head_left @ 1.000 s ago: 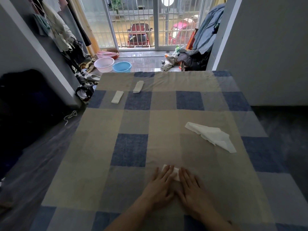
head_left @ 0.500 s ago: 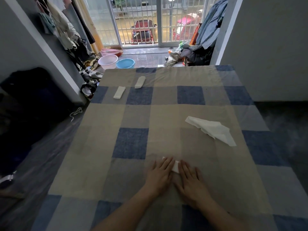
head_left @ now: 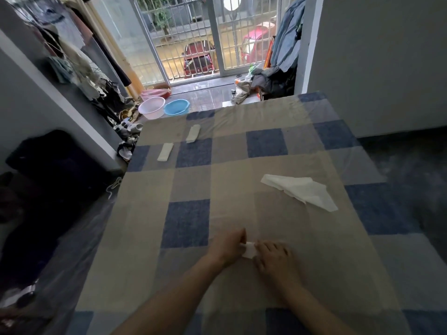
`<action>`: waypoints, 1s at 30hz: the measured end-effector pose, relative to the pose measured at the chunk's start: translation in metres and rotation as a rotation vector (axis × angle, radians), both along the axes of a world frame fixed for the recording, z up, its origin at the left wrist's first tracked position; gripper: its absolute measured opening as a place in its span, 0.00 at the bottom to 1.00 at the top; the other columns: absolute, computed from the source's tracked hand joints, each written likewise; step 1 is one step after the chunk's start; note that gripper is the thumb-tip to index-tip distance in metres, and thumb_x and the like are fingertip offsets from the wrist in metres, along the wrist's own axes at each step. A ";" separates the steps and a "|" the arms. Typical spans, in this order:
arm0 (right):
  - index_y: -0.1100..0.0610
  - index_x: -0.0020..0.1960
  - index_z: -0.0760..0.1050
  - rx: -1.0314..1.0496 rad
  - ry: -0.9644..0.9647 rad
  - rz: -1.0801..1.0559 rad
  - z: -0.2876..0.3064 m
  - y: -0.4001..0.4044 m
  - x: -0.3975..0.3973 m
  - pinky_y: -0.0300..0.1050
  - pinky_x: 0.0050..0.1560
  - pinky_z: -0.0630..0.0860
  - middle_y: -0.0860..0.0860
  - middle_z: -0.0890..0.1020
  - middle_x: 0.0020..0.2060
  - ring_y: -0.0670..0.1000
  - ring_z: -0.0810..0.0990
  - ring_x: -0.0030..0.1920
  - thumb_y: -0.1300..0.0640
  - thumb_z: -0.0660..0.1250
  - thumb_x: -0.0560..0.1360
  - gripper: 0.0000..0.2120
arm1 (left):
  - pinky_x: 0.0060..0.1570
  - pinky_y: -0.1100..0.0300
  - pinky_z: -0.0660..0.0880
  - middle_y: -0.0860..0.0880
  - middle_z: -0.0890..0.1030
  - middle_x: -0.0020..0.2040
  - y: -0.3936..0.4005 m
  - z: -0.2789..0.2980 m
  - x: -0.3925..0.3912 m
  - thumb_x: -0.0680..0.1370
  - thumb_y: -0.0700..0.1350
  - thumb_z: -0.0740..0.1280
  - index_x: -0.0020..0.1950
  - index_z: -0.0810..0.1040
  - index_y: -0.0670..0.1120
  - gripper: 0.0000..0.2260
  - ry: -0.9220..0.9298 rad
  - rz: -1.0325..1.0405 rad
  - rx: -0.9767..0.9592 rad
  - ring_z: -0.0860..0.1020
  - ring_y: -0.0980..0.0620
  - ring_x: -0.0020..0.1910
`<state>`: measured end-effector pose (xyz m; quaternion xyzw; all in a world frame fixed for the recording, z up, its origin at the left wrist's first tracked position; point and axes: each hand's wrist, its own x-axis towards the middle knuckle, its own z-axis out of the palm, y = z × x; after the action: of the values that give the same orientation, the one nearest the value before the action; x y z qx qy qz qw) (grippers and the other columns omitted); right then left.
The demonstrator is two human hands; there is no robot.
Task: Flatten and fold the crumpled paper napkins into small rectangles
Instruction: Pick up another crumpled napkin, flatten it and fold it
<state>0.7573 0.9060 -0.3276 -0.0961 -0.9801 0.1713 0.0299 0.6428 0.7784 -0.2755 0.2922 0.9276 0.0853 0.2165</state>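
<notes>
Both hands came off their flat press: the left hand (head_left: pixel 228 246) curled and pinched the small napkin (head_left: pixel 249 250), the right hand (head_left: pixel 274 258) gripped its other end near the tabletop's (head_left: pixel 302 238) front. Folding looked nearly finished; the crumpled napkin (head_left: pixel 300 191) waited.

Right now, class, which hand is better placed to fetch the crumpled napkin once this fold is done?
Right. The crumpled napkin lies forward and to the right, on the right hand's side; the left hand would have to cross over it.
</notes>
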 end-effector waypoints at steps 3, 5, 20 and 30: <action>0.46 0.39 0.76 0.007 -0.034 -0.003 0.014 0.000 -0.009 0.46 0.33 0.75 0.44 0.80 0.35 0.50 0.80 0.37 0.46 0.75 0.59 0.12 | 0.55 0.53 0.71 0.47 0.76 0.59 -0.004 0.002 0.002 0.72 0.40 0.64 0.58 0.72 0.48 0.15 -0.001 -0.034 -0.022 0.73 0.45 0.58; 0.46 0.36 0.76 0.011 -0.052 -0.013 0.017 0.002 -0.016 0.45 0.30 0.73 0.45 0.79 0.34 0.50 0.79 0.35 0.48 0.79 0.54 0.16 | 0.62 0.52 0.65 0.49 0.69 0.68 -0.006 0.006 0.005 0.75 0.41 0.62 0.69 0.66 0.49 0.21 0.155 -0.100 -0.053 0.67 0.47 0.66; 0.49 0.48 0.79 -0.031 -0.170 -0.071 0.015 -0.003 -0.008 0.50 0.40 0.78 0.49 0.82 0.45 0.52 0.81 0.44 0.49 0.75 0.63 0.15 | 0.68 0.47 0.53 0.53 0.47 0.79 -0.047 -0.054 0.043 0.81 0.62 0.44 0.79 0.50 0.51 0.29 0.101 -0.309 -0.084 0.49 0.54 0.77; 0.49 0.61 0.72 -0.056 -0.224 -0.099 0.022 -0.005 -0.019 0.50 0.57 0.69 0.51 0.74 0.60 0.54 0.72 0.61 0.50 0.61 0.76 0.14 | 0.66 0.54 0.61 0.50 0.68 0.72 -0.013 -0.017 0.040 0.77 0.52 0.59 0.73 0.65 0.51 0.24 0.060 -0.035 0.039 0.66 0.48 0.69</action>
<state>0.7387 0.9008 -0.3053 -0.1637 -0.9662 0.1849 -0.0738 0.6824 0.7656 -0.2926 0.3149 0.9266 0.0909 0.1842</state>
